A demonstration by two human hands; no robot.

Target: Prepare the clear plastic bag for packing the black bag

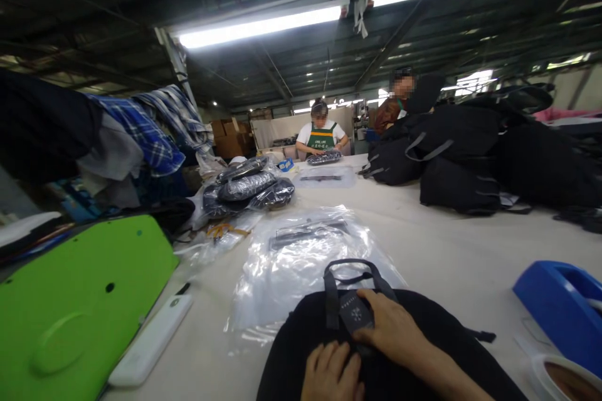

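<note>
A smooth green board [79, 307] and a flat white bar [150, 341] lie left on the pale worktop [451, 250]. One soft black bag [301, 351] rests at the near edge, over crinkly clear plastic [291, 263]. The left hand [332, 373] presses it, fingers curled; the right hand [392, 329] lies open by its webbing loop [350, 272]. One blue dispenser [559, 307] sits right.

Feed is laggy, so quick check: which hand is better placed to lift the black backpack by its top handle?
Right, probably. The right hand rests on the black backpack just below the top handle, fingers nearly at its base. The left hand lies lower, nearer the wearer.
</note>
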